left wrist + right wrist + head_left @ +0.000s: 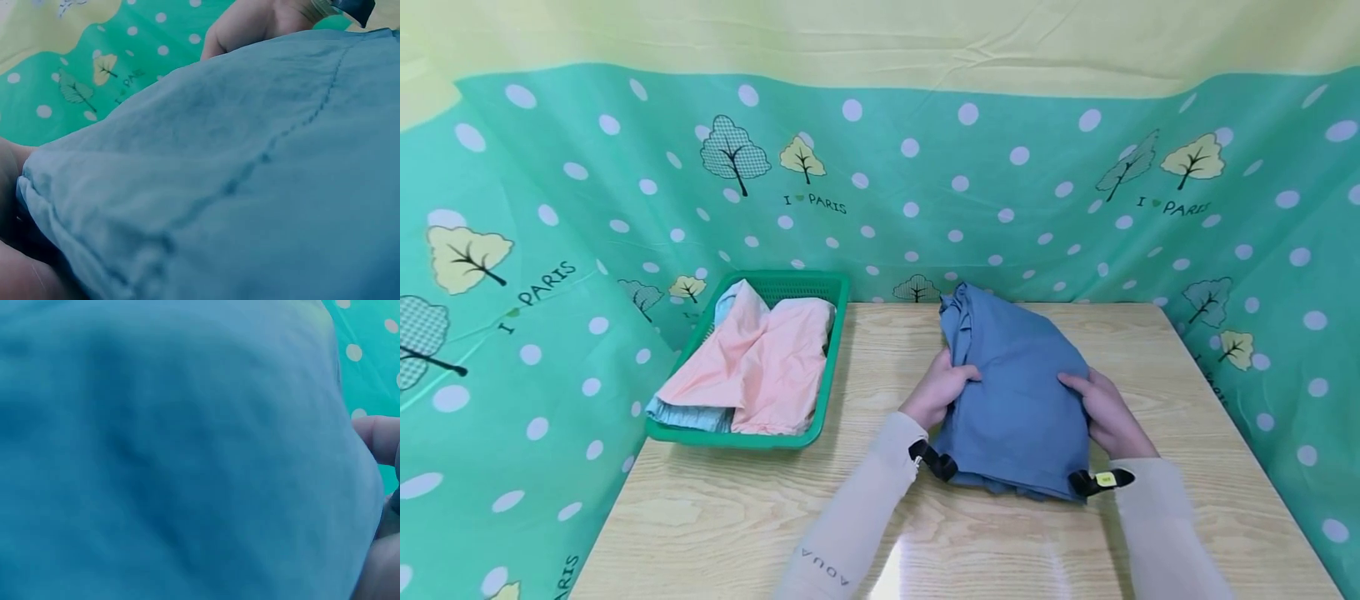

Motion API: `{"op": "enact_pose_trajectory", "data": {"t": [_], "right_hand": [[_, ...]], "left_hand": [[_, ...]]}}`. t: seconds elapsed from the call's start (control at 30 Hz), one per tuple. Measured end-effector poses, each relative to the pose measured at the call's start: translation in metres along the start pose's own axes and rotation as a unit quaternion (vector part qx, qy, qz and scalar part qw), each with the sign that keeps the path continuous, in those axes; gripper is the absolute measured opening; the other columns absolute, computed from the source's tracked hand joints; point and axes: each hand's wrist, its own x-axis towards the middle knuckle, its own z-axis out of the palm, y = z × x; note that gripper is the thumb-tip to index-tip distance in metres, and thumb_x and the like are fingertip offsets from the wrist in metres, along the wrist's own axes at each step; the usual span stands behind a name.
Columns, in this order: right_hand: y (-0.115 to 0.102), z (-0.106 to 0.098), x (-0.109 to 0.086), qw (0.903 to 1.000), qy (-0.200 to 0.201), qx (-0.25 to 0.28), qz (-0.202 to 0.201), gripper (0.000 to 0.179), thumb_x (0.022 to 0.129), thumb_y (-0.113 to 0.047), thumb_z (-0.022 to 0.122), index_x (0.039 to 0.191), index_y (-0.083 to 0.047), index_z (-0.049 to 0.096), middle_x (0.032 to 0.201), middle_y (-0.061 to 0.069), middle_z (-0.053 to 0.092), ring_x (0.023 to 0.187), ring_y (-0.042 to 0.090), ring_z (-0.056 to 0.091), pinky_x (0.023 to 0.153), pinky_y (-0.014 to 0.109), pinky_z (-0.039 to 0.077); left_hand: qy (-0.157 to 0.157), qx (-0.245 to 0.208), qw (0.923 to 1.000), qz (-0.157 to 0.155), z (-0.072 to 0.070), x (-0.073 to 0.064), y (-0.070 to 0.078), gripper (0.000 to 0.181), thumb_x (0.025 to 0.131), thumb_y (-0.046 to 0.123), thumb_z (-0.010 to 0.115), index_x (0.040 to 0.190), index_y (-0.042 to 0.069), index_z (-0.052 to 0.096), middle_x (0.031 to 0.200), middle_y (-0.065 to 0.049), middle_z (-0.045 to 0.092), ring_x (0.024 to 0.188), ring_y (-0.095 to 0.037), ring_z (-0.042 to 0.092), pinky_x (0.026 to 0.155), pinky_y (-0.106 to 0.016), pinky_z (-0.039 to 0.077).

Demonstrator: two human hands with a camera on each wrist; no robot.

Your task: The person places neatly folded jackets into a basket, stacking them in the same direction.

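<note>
- Folded blue garment [1018,392]: right of centre in the head view, over the wood-grain table [722,508]; cannot tell whether its lower edge touches down.
- Left hand [942,389]: grips the garment's left edge, thumb on top, other fingers mostly hidden.
- Right hand [1111,410]: grips the right edge, thumb over the cloth, narrow hold.
- Step, my judgement: two-handed handling of the folded bundle; next move probably calls for even grips, layers kept together.
- Green basket [841,333], left of centre: holds pink cloth [786,362].
</note>
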Motion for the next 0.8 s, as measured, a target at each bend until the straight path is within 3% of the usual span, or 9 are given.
{"op": "enact_pose_trajectory", "data": {"t": [0.33,0.6,0.8], "right_hand": [[-0.011,0.020,0.003,0.9976,0.002,0.041,-0.057,0.079,0.107,-0.032,0.054,0.165,-0.008,0.006,0.171,0.016,0.008,0.156,0.032,0.012,0.129,0.052,0.013],[-0.021,0.046,0.005,0.9952,0.005,0.048,-0.086,0.074,0.107,-0.029,0.054,0.165,-0.009,0.012,0.170,0.015,0.015,0.155,0.031,0.019,0.129,0.051,0.016],[-0.032,0.063,0.008,0.9938,-0.022,0.063,-0.089,0.076,0.106,-0.029,0.056,0.165,-0.012,0.011,0.170,0.012,0.016,0.155,0.028,0.020,0.128,0.049,0.018]], "left_hand": [[-0.013,-0.018,0.9996,0.020,-0.024,-0.011,0.009,0.085,0.088,0.001,0.061,0.162,0.015,0.023,0.165,-0.005,0.032,0.149,-0.024,0.034,0.128,-0.043,0.022],[0.022,-0.047,0.9986,0.013,-0.045,-0.024,0.015,0.090,0.084,0.003,0.065,0.163,0.015,0.023,0.164,-0.007,0.033,0.147,-0.026,0.036,0.127,-0.042,0.025],[0.020,-0.058,0.9978,0.024,-0.062,-0.038,0.027,0.091,0.085,0.002,0.062,0.164,0.017,0.019,0.166,-0.007,0.030,0.150,-0.026,0.033,0.127,-0.042,0.025]]}}
